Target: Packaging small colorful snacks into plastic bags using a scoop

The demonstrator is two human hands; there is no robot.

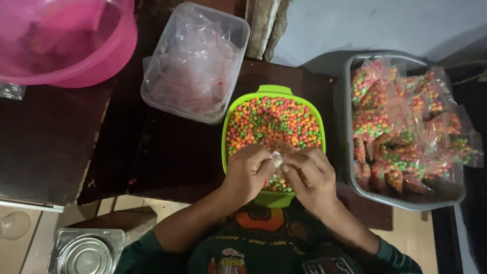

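Observation:
A green container (274,91) full of small orange, green and yellow candy balls sits on the dark table in front of me. Over its near half, my left hand (247,172) and my right hand (312,175) pinch a small clear plastic bag (277,160) between their fingertips. The bag is crumpled and partly hidden by my fingers, so what it holds does not show. Candy balls show in the gap below the bag.
A clear tub (195,63) of empty plastic bags stands at the back left of the green container. A grey tray (350,152) piled with several filled candy bags is on the right. A pink bowl (66,40) sits far left, a metal tin (86,251) near left.

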